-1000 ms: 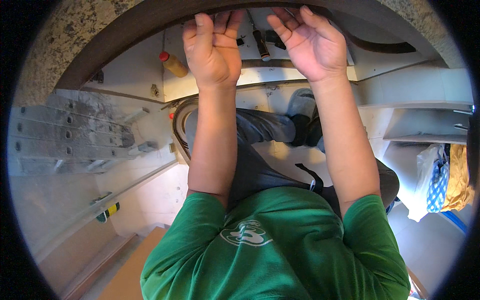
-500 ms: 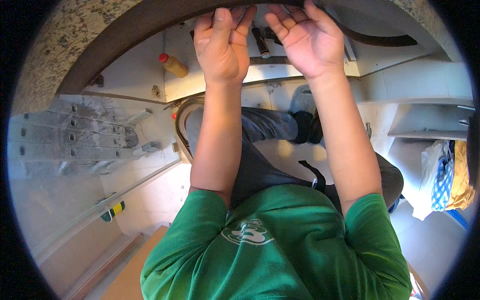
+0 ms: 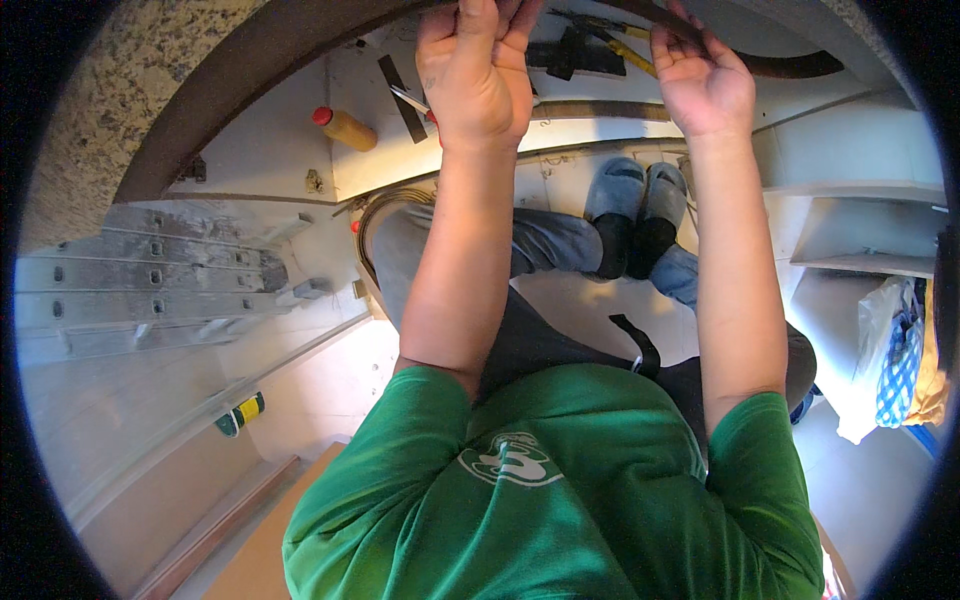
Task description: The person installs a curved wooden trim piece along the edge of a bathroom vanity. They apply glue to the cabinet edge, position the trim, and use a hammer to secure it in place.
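A dark brown flexible strip (image 3: 215, 100) curves along the underside of a speckled stone slab (image 3: 110, 110). Toward the right it runs off the top, reappears past my right hand and ends loose in a tip. My left hand (image 3: 475, 85) is raised to the strip at the top edge, thumb up and fingers bent against it; its fingertips are partly cut off. Farther right, my right hand (image 3: 705, 90) has its fingers curled about the strip, palm toward me. Behind my left wrist lies a tool (image 3: 408, 100) with a metal shaft and red handle.
A yellowish bottle with red cap (image 3: 346, 130) stands at the left on a white surface. Beyond my hands lie a dark flat piece (image 3: 402, 98) and yellow-handled tools (image 3: 625, 50). Coiled strip (image 3: 385, 205) rests by my knee. Bags (image 3: 895, 355) hang at right; a ladder-like metal frame (image 3: 150, 270) is at left.
My right hand has moved right along the strip and its fingers have curled in. The left hand has shifted slightly right and up. The gap between my hands has widened.
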Demonstrator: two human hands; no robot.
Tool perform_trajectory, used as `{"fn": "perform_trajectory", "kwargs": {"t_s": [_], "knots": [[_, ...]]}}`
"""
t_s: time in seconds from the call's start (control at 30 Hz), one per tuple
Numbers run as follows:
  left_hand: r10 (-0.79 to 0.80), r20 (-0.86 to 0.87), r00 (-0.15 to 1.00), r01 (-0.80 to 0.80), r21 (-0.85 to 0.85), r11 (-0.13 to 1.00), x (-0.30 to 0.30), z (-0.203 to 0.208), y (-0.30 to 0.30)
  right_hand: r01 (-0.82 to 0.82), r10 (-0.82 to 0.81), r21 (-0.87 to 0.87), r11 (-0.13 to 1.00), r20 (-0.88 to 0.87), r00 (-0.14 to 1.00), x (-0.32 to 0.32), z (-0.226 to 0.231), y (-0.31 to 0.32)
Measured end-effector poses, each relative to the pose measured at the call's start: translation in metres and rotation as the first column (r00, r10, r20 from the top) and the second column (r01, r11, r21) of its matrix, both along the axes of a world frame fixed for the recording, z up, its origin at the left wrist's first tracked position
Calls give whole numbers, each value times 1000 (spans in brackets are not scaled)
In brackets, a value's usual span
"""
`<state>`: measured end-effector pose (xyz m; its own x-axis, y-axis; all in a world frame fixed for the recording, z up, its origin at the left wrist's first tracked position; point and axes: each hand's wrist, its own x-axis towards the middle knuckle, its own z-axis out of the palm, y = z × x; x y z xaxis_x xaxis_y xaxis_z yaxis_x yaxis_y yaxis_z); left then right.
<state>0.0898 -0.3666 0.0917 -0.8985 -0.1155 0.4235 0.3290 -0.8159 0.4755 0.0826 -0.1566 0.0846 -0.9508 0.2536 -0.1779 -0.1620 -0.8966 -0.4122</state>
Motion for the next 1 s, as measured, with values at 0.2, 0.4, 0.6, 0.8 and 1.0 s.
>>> {"fn": "perform_trajectory", "kwargs": {"t_s": [0.2, 0.4, 0.6, 0.8, 1.0], "knots": [[-32, 0, 999, 32, 61, 998, 0, 1, 2, -33, 33, -23, 999, -4, 999, -2, -12, 10], [-21, -3, 1000, 21, 56, 998, -2, -3, 2, -61, 60, -16, 998, -16, 998, -3, -16, 15], [9, -57, 998, -11, -22, 1000, 0, -1, -2, -193, 186, -25, 981, -170, 968, -13, -35, 33], [142, 53, 989, -150, 228, 962, 8, 11, -35, -99, 101, 29, 995, -68, 993, -9, -24, 27], [143, 168, 975, -190, 310, 932, 10, 11, -49, -24, 20, 80, 997, 54, 998, -4, -5, 12]]}}
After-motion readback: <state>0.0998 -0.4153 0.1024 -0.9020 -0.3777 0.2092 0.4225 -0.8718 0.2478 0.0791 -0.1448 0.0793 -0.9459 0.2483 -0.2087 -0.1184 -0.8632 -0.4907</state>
